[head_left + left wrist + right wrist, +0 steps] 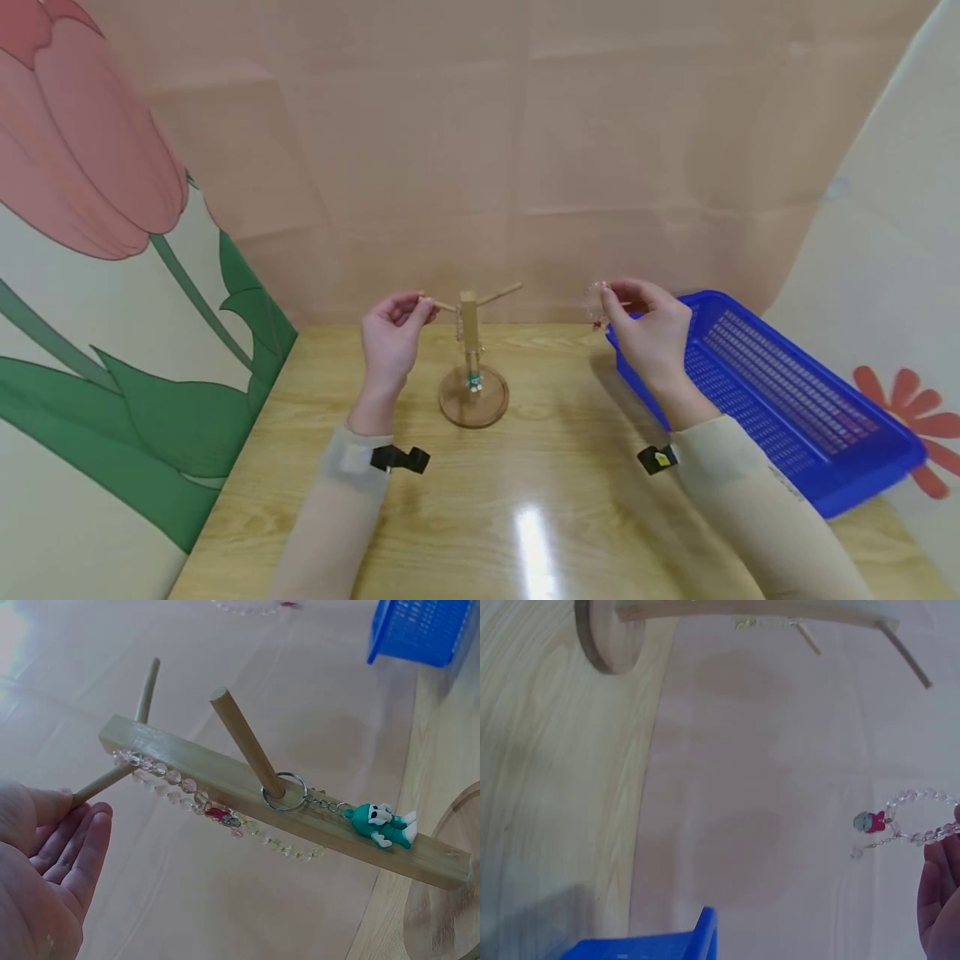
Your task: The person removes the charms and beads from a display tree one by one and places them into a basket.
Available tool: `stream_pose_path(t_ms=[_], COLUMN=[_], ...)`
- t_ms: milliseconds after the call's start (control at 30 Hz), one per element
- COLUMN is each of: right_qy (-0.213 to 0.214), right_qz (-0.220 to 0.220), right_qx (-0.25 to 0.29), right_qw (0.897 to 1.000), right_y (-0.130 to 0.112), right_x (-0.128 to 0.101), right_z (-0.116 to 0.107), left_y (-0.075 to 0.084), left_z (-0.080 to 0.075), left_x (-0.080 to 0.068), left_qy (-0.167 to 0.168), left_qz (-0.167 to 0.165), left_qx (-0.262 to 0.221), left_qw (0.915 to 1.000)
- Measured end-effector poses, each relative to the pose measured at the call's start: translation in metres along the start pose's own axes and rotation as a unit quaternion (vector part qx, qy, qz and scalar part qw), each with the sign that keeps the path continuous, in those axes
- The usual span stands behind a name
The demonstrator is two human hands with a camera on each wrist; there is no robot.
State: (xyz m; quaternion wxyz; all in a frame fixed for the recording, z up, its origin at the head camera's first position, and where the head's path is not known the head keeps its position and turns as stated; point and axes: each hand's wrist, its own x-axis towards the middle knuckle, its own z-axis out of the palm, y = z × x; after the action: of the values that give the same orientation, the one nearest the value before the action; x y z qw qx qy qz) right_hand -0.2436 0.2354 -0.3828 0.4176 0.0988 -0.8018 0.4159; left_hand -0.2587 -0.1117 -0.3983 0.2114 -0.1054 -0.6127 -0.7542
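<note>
From the head view I see my left hand (393,333) raised at 9 o'clock of the wooden stand (472,358), its fingers (420,310) curled round the tip of the stand's left peg (442,305) and touching it. The left wrist view shows the palm and loosely bent fingers just beside that peg's end. The stand sits on the table (525,500) near its far edge, with 2 upper pegs angled outward and a third lower down.

On the stand I can make out 2 things already hanging: a clear bead bracelet (187,784) draped along the post, and a key ring with a small green figure (382,823) looped over the lower peg (244,739).

My right hand (651,333) is lifted at 3 o'clock of the stand, well apart from it, its fingers pinching a second clear bead bracelet (915,817) with a small red and grey charm (868,821); it hangs in the air, above the table. Just beyond that hand, at 3 to 4 o'clock, lies the blue basket (787,400) on the table's right side
</note>
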Motion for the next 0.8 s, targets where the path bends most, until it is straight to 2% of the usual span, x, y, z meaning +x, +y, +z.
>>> stream_pose_path(t_ms=[300,600,667,800], right_qy=[-0.025,-0.056,-0.065,-0.109], right_qz=[0.094,0.199,0.212,0.212], right_qx=[-0.027,-0.035,-0.034,-0.049], right_qw=[0.995,0.978,0.975,0.970], right_y=[0.022,0.046,0.053,0.070], right_x=[-0.003,0.009,0.014,0.021], right_z=[-0.026,-0.060,-0.068,-0.086], left_y=[-0.002,-0.002,-0.001,-0.001], left_z=[0.000,0.000,0.000,0.000], left_x=[-0.001,0.000,0.001,0.001], left_qy=[0.007,0.012,0.010,0.006], left_qz=[-0.003,-0.002,0.003,0.010], left_qx=[0.006,0.010,0.008,0.003], left_qw=[1.0000,0.9999,0.9999,0.9999])
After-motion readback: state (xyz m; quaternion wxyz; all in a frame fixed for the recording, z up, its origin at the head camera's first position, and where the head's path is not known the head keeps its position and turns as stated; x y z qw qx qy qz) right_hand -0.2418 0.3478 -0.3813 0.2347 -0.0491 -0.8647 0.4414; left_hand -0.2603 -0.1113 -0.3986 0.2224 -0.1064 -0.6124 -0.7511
